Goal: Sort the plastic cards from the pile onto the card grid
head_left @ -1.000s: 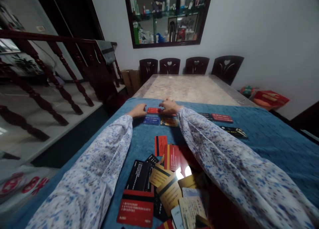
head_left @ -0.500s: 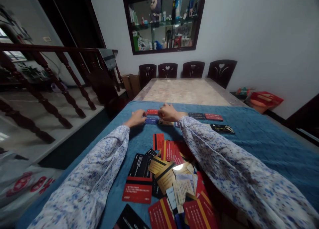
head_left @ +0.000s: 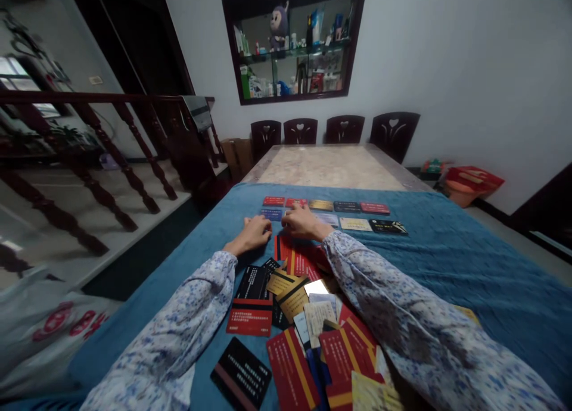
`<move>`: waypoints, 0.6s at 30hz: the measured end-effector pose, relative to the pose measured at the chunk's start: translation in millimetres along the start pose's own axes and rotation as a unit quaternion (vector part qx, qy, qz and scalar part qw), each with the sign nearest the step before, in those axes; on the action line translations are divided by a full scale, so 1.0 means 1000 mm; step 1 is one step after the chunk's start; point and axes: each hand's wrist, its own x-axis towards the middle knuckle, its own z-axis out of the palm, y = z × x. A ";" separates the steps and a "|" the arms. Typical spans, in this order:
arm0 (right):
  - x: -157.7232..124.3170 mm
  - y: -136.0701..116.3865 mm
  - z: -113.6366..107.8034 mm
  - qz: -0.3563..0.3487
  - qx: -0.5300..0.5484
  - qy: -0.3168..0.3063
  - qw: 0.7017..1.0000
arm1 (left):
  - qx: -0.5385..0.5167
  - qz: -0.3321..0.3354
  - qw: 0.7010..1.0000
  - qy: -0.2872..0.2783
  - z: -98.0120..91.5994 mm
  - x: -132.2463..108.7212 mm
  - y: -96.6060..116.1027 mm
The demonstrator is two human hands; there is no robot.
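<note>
My left hand (head_left: 252,233) rests low over the cloth, just in front of a blue card (head_left: 271,214), its fingers loosely bent and apart with nothing visible in them. My right hand (head_left: 304,221) is beside that card in the nearer row, fingers curled down and closed. It covers most of the spot beneath, so whatever is in its fingertips is hidden. Behind lie red cards (head_left: 273,201), a gold card (head_left: 320,205) and a dark card (head_left: 347,206). Nearer me spreads a loose, overlapping pile with a gold card (head_left: 292,301), a maroon card (head_left: 292,366) and a black card (head_left: 241,372).
A blue cloth (head_left: 447,250) covers the near part of the table (head_left: 330,164). Chairs (head_left: 346,129) stand along the far wall. A railing (head_left: 129,149) and a white plastic bag (head_left: 58,333) are on the left; a red bag (head_left: 473,178) stands at the right.
Both hands have come back toward me from the rows, leaving more of the back row's red cards in sight. The view has shifted slightly, showing more of the near pile.
</note>
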 end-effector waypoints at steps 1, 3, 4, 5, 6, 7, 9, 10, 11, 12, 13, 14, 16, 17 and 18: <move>-0.002 -0.002 0.002 0.003 0.001 0.000 1.000 | -0.003 0.000 1.000 0.001 0.001 -0.004 0.001; -0.005 -0.005 0.006 0.012 0.003 0.001 1.000 | -0.009 -0.001 1.000 0.004 0.004 -0.010 0.003; -0.006 -0.007 0.008 0.018 0.004 0.002 1.000 | -0.011 -0.002 1.000 0.005 0.005 -0.014 0.004; -0.007 -0.008 0.010 0.026 0.005 0.001 1.000 | -0.014 -0.004 1.000 0.006 0.006 -0.017 0.005; -0.009 -0.009 0.011 0.034 0.007 0.001 0.999 | -0.016 -0.006 1.000 0.006 0.008 -0.020 0.006; -0.010 -0.011 0.012 0.042 0.008 0.000 0.999 | -0.020 -0.008 1.000 0.007 0.009 -0.022 0.007; -0.014 -0.013 0.012 0.054 0.006 -0.006 0.999 | -0.026 -0.013 1.000 0.010 0.012 -0.027 0.009; -0.015 -0.014 0.012 0.058 0.004 -0.011 0.998 | -0.030 -0.015 0.999 0.013 0.014 -0.028 0.010; -0.016 -0.016 0.012 0.062 0.001 -0.017 0.998 | -0.034 -0.017 0.999 0.016 0.015 -0.029 0.010; -0.017 -0.017 0.011 0.064 -0.002 -0.023 0.998 | -0.039 -0.019 0.999 0.019 0.017 -0.030 0.011; -0.018 -0.019 0.011 0.065 -0.004 -0.028 0.997 | -0.044 -0.021 0.999 0.021 0.018 -0.031 0.011; -0.018 -0.021 0.010 0.066 -0.005 -0.032 0.997 | -0.048 -0.023 0.998 0.023 0.020 -0.031 0.012; -0.018 -0.024 0.009 0.067 -0.004 -0.034 0.997 | -0.054 -0.024 0.998 0.023 0.021 -0.031 0.012; -0.017 -0.026 0.009 0.067 -0.003 -0.034 0.997 | -0.055 -0.025 0.998 0.021 0.022 -0.032 0.012; -0.017 -0.028 0.009 0.066 -0.002 -0.032 0.997 | -0.055 -0.025 0.998 0.019 0.022 -0.032 0.011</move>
